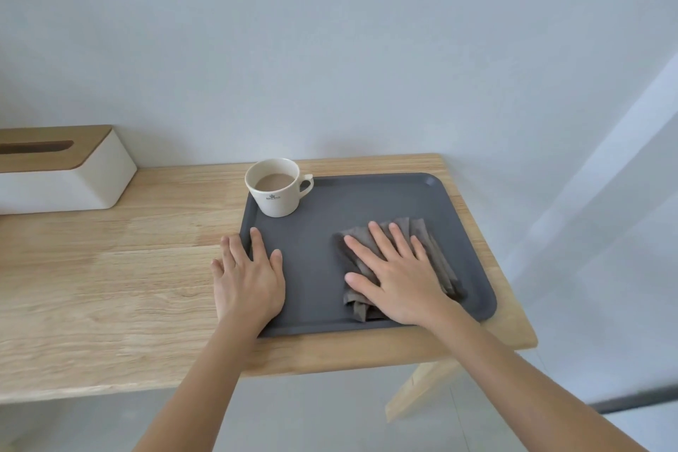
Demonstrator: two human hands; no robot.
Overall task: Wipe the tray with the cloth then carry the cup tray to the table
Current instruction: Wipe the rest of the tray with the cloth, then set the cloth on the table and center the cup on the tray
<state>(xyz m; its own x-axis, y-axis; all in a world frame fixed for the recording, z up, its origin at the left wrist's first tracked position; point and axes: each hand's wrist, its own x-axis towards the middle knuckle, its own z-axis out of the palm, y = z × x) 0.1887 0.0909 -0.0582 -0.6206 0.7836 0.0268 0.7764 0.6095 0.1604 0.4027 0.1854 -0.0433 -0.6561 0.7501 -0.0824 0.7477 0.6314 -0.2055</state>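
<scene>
A dark grey tray (370, 202) lies on the right end of a wooden table (128, 268). A cream cup (276, 191) with milky brown drink stands in the tray's far left corner, handle to the right. A crumpled grey-brown cloth (438, 260) lies on the tray's right half. My right hand (396, 275) presses flat on the cloth with fingers spread. My left hand (247, 279) rests flat across the tray's left rim, fingers apart, holding nothing.
A white tissue box (62, 180) with a wooden lid stands at the table's far left against the wall. The table's right edge and front edge run close to the tray. A light wooden table leg (418, 389) slants below, over a pale floor.
</scene>
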